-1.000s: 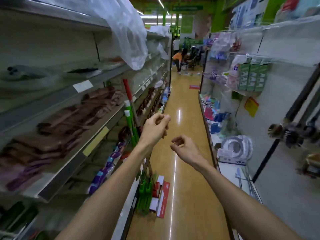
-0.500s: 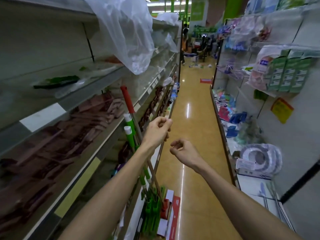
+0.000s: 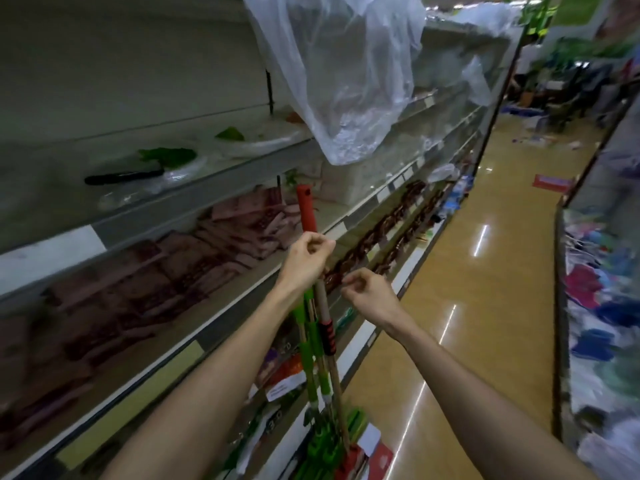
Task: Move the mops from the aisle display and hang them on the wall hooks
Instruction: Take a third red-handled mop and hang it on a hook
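Both hands are closing in on the mops (image 3: 320, 358) compared with half a second ago. Left hand (image 3: 306, 259) is overlapping the red handle (image 3: 306, 211), fingers curled; whether it is grasping the handle cannot be told. Right hand (image 3: 369, 296) is hovering just beside, clenched on nothing. Mops are leaning upright against the left shelf (image 3: 214, 188), heads down by the floor (image 3: 467, 306).

2 hands (image 3: 306, 261), perhaps 3 mop handles (image 3: 307, 213), 1 plastic sheet (image 3: 346, 81)
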Motion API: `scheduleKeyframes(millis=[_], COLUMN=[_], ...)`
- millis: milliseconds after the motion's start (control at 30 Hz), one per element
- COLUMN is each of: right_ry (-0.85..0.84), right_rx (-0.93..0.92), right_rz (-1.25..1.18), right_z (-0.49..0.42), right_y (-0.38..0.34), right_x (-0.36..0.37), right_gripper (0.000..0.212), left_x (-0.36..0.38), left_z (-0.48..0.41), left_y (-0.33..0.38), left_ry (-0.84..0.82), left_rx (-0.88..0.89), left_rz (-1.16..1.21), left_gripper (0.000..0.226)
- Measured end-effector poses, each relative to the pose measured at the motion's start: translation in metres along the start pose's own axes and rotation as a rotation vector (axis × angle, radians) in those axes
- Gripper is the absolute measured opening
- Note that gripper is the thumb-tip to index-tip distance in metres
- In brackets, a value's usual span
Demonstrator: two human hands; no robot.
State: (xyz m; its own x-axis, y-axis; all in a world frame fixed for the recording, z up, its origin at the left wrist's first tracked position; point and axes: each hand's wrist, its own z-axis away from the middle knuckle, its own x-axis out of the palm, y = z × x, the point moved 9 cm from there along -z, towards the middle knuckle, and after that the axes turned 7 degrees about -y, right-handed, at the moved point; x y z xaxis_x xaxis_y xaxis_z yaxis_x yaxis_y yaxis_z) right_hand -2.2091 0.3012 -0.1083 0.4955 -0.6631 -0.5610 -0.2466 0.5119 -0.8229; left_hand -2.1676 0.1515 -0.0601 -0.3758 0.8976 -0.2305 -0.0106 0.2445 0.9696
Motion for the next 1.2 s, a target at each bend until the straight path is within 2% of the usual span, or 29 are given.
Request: scheduleKeyframes(millis=[167,300,400,500,600,700,833,967,1100,1200], right_ry=[-0.052,-0.036,-0.010,0.026,0.054,0.075,0.093,0.029,-0.008,-0.013], right_rx=[-0.030,-0.014,0.012,0.044,0.078,0.126,0.153,0.166,0.150,0.060], right_rz=[-0.019,-0.039,-0.038,-0.051,-0.055,-0.046,-0.053,-0.020,0.005,-0.143], right_z=[-0.037,-0.055,-0.061,-0.060,-0.055,-0.046,-0.034,-0.024,-0.018,-0.015], right_y=[-0.006,0.003,0.013,0.024,0.036,0.047,0.054,0.056,0.051,0.033], right_x=[0.008,0.001,-0.007,-0.017,-0.028,-0.039,-0.052,-0.056,-0.060,-0.065], right_gripper=[0.013,0.012,0.009,0.008,0.011,0.013,0.021,0.038,0.062,0.071], left_x=[-0.021,-0.031,-0.026,-0.012,0.013,0.040,0.058,0.088,0.111,0.113], left_z=[-0.039,-0.063,-0.083,-0.096,-0.097,-0.087,-0.082,-0.070,-0.059,-0.056], left_y=[-0.015,-0.014,-0.016,-0.018,-0.026,-0.030,-0.019,0.004,0.057,0.108], left_ry=[0.137,0.219,0.180,0.132,0.057,-0.014,0.036,-0.001,-0.058,-0.095], left_rx=[-0.070,-0.093,-0.131,-0.144,-0.135,-0.141,-0.118,-0.102,-0.019,0.052], left_rz=[0.025,-0.008,0.022,0.020,0.078,0.102,0.110,0.106,0.126,0.140], left_gripper=[0.014,0.040,0.047,0.026,0.021,0.029,0.033,0.031,0.030,0.029])
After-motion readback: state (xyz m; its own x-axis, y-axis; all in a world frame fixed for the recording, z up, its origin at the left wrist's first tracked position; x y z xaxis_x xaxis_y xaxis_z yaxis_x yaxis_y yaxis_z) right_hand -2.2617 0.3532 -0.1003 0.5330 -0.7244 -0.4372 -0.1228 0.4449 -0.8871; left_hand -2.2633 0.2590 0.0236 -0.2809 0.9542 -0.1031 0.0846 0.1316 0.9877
